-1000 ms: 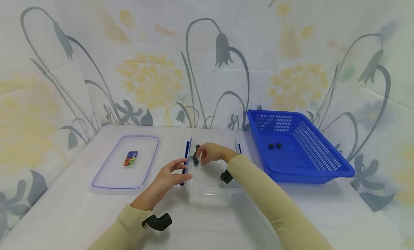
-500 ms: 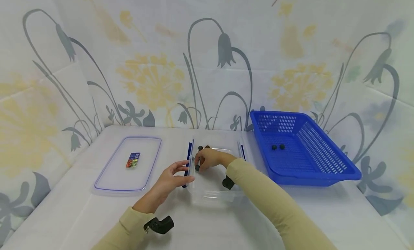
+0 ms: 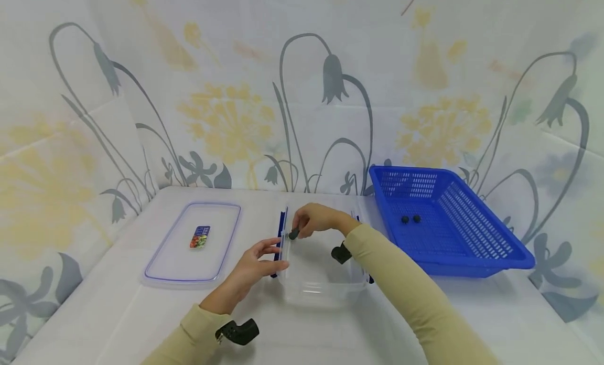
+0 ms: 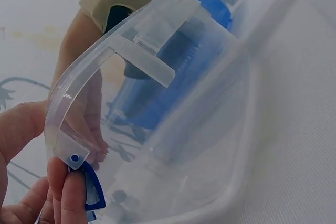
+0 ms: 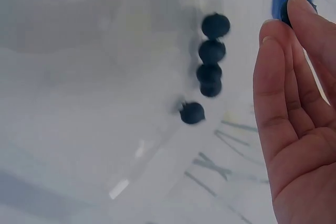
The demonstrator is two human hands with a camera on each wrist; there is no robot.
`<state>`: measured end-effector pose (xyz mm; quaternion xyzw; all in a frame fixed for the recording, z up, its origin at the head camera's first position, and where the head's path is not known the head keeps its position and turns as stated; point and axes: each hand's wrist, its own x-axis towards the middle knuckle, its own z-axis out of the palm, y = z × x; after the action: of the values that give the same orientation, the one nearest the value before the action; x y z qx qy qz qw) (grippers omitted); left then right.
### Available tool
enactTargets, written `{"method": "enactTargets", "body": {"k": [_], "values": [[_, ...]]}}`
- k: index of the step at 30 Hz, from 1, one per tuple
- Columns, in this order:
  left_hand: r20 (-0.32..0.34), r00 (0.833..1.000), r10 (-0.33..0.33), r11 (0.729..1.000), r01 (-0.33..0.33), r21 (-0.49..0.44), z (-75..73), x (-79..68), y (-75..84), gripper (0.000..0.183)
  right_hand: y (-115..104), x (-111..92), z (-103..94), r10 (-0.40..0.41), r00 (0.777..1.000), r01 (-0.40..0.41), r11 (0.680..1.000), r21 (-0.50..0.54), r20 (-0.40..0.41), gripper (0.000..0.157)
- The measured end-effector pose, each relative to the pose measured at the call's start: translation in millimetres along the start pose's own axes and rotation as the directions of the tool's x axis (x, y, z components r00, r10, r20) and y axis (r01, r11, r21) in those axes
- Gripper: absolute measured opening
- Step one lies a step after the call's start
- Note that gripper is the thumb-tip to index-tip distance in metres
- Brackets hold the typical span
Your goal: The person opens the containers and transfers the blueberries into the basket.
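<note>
My right hand [image 3: 316, 221] pinches a blueberry [image 3: 294, 233] between thumb and fingertips, above the left side of a clear plastic box [image 3: 325, 292]. In the right wrist view, several dark blueberries [image 5: 211, 52] lie in a row along the box wall, with one [image 5: 192, 113] a little apart; in the head view my hand hides them. My left hand [image 3: 250, 265] grips the box's left rim, thumb on one side and fingers on the other. Close up, its fingertips touch the blue clip [image 4: 93, 184] hanging at the rim.
A blue perforated basket [image 3: 472, 264] stands at the right, with two blueberries [image 3: 410, 218] on its floor. A clear lid [image 3: 220, 244] with a blue edge and a printed label [image 3: 200, 236] lies on the white tabletop [image 3: 118, 302] at the left.
My right hand reached in among the blueberries at the box's left wall and now has one pinched at its fingertips. My left hand keeps its hold on the rim. The head view has shifted slightly.
</note>
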<state>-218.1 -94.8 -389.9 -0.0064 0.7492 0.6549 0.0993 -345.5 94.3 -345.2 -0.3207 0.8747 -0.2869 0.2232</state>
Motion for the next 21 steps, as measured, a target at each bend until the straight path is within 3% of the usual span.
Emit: {"method": "enactTargets", "body": {"k": [13, 21], "values": [[-0.009, 1.0, -0.001, 1.0, 0.002, 0.024, 2.3, -1.1, 0.4, 0.061, 0.6, -51.1, -63.3, 0.003, 0.997, 0.0, 0.999, 0.038, -0.074, 0.02], [-0.01, 1.0, 0.003, 1.0, -0.002, 0.014, 1.4, -2.3, -0.4, 0.061, 23.7, -83.8, -87.4, 0.04, 0.988, -0.04, 0.999, 0.001, -0.146, 0.022]]}}
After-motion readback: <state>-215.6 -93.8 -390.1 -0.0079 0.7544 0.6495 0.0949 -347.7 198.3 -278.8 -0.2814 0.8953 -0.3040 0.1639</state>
